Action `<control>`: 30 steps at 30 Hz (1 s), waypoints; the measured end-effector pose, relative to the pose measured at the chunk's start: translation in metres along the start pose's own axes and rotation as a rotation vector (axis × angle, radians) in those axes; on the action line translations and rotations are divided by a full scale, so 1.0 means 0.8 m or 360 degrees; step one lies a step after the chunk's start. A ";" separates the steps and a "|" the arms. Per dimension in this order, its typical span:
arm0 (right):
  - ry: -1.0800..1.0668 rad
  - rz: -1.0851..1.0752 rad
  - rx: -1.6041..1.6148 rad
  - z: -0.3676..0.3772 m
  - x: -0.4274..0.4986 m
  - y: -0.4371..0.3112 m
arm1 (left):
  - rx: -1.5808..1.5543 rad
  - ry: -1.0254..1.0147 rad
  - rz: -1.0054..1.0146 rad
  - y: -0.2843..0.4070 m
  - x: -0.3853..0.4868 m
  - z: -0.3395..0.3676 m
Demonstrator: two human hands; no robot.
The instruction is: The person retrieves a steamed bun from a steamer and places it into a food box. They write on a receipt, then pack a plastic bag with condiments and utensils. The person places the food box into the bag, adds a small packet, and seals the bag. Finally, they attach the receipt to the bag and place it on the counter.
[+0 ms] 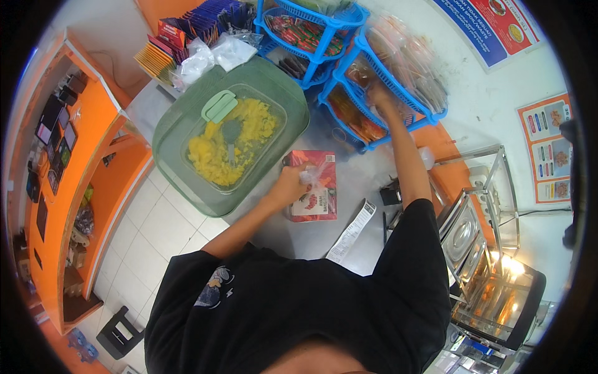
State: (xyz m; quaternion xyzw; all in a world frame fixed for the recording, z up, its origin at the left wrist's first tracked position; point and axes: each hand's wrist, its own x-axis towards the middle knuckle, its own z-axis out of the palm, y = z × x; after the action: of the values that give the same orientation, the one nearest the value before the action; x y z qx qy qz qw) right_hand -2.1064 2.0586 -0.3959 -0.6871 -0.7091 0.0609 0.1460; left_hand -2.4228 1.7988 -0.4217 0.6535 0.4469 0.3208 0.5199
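My left hand (293,185) is at the left side of a red printed cardboard box (330,174) on the metal table. Its fingers are closed on a small clear plastic bag (314,176), which lies over the box top. My right hand (380,97) reaches into a tier of a blue plastic basket rack (362,134), among clear packets (359,72). The basket's upper tier and the packets partly hide its fingers, so their grip does not show. Left of the box stands a green lidded container (285,79) with yellow rice (254,119) and a rice paddle (231,133) visible inside.
A paper receipt (351,231) and a black stapler-like object (391,194) lie on the metal table (348,205). Sachets (161,58) and plastic bags (196,63) stand behind the container. A lit glass food warmer (500,294) is at right, an orange counter (84,135) at left.
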 end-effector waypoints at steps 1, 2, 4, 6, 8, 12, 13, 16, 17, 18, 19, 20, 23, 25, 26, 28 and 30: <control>-0.0097 -0.0005 0.0039 0.002 0.002 0.005 | -0.0065 -0.0003 0.0029 -0.004 0.000 -0.001; -0.0129 -0.0010 0.0334 0.004 0.003 0.010 | -0.0162 -0.0002 0.0035 -0.008 0.001 0.000; -0.0269 0.0051 0.0803 0.005 0.003 0.014 | -0.0222 -0.0010 0.0046 -0.015 0.002 0.002; -0.0162 0.0021 0.0435 0.000 0.002 0.010 | -0.0236 -0.0038 0.0010 -0.019 0.004 0.003; -0.0115 0.0056 0.0225 -0.007 -0.002 -0.001 | -0.0187 -0.0069 -0.0076 -0.019 0.003 0.002; -0.0176 0.0150 0.0015 -0.020 -0.011 -0.028 | -0.0125 -0.0052 0.0096 -0.007 -0.003 -0.005; -0.0140 0.0129 -0.0068 -0.021 -0.013 -0.033 | -0.0056 -0.0060 0.0132 -0.003 -0.004 -0.006; 0.0071 0.0230 0.0101 -0.019 -0.023 -0.038 | 0.0049 -0.0018 0.0246 0.003 -0.005 -0.008; 0.0209 0.0138 0.0134 -0.019 -0.028 -0.041 | 0.0071 0.0004 0.0283 0.003 -0.005 -0.008; 0.0330 0.0096 0.0137 -0.022 -0.037 -0.045 | 0.0060 0.0034 0.0280 0.002 -0.005 -0.007; 0.0400 0.0129 0.0119 -0.026 -0.048 -0.051 | 0.0051 0.0060 0.0276 0.001 -0.005 -0.006; 0.0585 -0.0055 0.0252 -0.031 -0.063 -0.061 | 0.0039 0.0064 0.0239 0.000 -0.006 -0.005; 0.0938 -0.0344 0.0564 -0.051 -0.123 -0.108 | 0.0080 0.0086 0.0187 -0.005 -0.008 -0.001; 0.1089 -0.0380 0.0744 -0.048 -0.192 -0.148 | 0.0047 0.0070 0.0184 -0.006 -0.009 0.000; 0.1146 -0.0368 0.0824 -0.042 -0.228 -0.165 | 0.0025 0.0068 0.0188 -0.006 -0.008 0.001; 0.0976 0.0010 0.1796 -0.017 -0.296 -0.193 | 0.0069 0.0102 0.0360 -0.004 -0.006 0.001; 0.0880 0.0369 0.2387 0.012 -0.339 -0.205 | 0.0198 0.0079 0.0425 -0.001 -0.002 -0.002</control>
State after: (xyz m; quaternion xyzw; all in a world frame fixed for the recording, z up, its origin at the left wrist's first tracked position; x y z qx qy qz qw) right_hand -2.2624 1.7825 -0.3913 -0.4656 -0.3419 0.3632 0.7310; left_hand -2.4252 1.7983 -0.4217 0.7299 0.3878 0.3749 0.4199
